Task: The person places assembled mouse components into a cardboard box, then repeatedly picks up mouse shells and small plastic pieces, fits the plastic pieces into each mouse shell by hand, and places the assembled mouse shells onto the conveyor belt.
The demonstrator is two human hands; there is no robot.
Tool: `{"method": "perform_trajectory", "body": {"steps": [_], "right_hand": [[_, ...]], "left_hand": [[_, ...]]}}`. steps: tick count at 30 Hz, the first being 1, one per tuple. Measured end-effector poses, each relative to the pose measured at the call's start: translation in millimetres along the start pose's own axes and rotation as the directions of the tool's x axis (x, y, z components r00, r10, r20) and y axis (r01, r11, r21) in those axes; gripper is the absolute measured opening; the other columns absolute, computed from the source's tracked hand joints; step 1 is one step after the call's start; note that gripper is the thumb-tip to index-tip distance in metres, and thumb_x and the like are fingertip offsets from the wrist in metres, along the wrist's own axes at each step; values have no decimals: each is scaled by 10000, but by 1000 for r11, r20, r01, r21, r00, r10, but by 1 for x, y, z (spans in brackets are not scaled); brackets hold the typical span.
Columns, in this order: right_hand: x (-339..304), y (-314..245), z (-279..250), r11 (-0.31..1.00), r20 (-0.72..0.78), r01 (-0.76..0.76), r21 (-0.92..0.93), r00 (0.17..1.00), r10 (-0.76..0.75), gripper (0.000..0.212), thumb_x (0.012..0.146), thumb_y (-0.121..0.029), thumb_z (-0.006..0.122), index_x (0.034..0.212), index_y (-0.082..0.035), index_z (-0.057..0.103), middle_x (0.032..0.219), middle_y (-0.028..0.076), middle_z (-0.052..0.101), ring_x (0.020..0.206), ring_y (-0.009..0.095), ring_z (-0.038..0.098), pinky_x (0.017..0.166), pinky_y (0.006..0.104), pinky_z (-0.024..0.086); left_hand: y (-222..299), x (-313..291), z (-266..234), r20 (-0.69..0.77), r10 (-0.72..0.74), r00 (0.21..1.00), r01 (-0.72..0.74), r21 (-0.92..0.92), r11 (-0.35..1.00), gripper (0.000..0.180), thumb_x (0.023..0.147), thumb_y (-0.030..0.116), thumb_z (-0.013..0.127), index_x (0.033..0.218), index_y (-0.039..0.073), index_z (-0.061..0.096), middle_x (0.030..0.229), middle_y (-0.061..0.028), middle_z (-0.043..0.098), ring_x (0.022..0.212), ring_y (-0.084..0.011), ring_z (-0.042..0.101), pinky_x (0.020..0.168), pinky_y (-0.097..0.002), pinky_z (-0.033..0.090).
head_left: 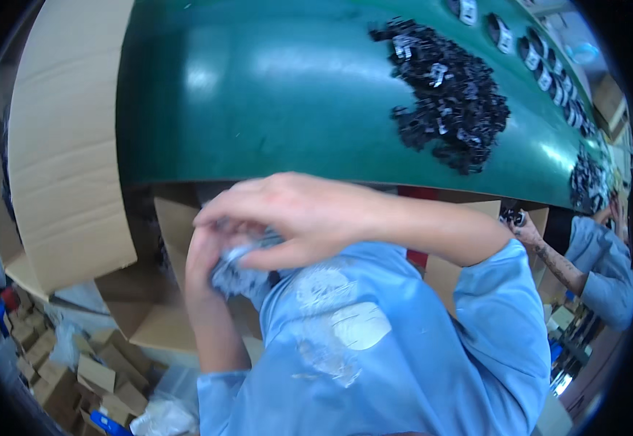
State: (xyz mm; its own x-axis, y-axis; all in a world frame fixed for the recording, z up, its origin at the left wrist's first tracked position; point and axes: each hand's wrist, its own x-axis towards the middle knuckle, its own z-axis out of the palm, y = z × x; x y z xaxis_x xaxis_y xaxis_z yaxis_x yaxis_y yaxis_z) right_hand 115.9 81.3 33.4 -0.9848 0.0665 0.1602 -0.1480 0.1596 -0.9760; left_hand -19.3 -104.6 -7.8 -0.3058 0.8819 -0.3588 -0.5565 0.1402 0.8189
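Observation:
In front of my chest, a crumpled grey-blue bundle (pixel 238 277) shows under my hands, shiny in places; its kind is too blurred to tell. My left hand (pixel 206 254) curls around its far left side, with its fingers partly hidden and smeared by motion. Over the top reaches my right hand (pixel 287 214), its fingers bent toward the left hand's fingertips and its thumb against the bundle. Below both hands stands an open cardboard box (pixel 175 218), up against the table edge.
Beyond lies a green table (pixel 273 94) with a heap of small black parts (pixel 451 94). Several black rolls with white labels (pixel 502 35) line its far right. A tall cardboard flap (pixel 69 145) rises at left. A co-worker's hand (pixel 527 231) holds dark parts at right.

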Motion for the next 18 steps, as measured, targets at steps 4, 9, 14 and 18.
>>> {"method": "perform_trajectory", "body": {"steps": [4,9,14,18], "right_hand": [[8,-14,-25,954,-30,85,-288,995,-97,566,904,-270,781,1399,-59,605,1227,160,716,1102,361,701,969,462,566],[0,19,-191,595,-500,-281,-753,832,-239,238,943,-264,748,1133,-121,772,1073,90,779,950,260,737,891,399,569],[-29,94,-357,260,-789,-753,-604,520,-326,522,916,-465,746,1325,-145,689,1381,282,618,1320,467,559,1113,550,451],[-22,118,-391,156,-911,-907,-392,359,-203,569,921,-545,731,1337,-160,674,1395,305,576,1341,501,545,1127,561,460]], "left_hand": [[-16,-48,-58,158,-71,985,114,-290,950,760,1065,629,424,1395,-54,473,965,-218,707,723,-356,714,648,-454,620],[-11,-109,-168,-723,-132,679,-54,-228,972,498,1085,521,530,1266,82,677,1136,-97,745,990,-272,738,875,-426,624],[-29,-143,-244,-906,201,371,228,299,927,734,1083,557,537,1547,-8,466,1559,-205,505,1394,-321,535,1185,-440,400],[-44,-149,-242,-753,545,370,480,657,582,695,1067,452,634,1523,-47,472,1471,-253,536,1312,-317,571,1104,-437,456]]}}
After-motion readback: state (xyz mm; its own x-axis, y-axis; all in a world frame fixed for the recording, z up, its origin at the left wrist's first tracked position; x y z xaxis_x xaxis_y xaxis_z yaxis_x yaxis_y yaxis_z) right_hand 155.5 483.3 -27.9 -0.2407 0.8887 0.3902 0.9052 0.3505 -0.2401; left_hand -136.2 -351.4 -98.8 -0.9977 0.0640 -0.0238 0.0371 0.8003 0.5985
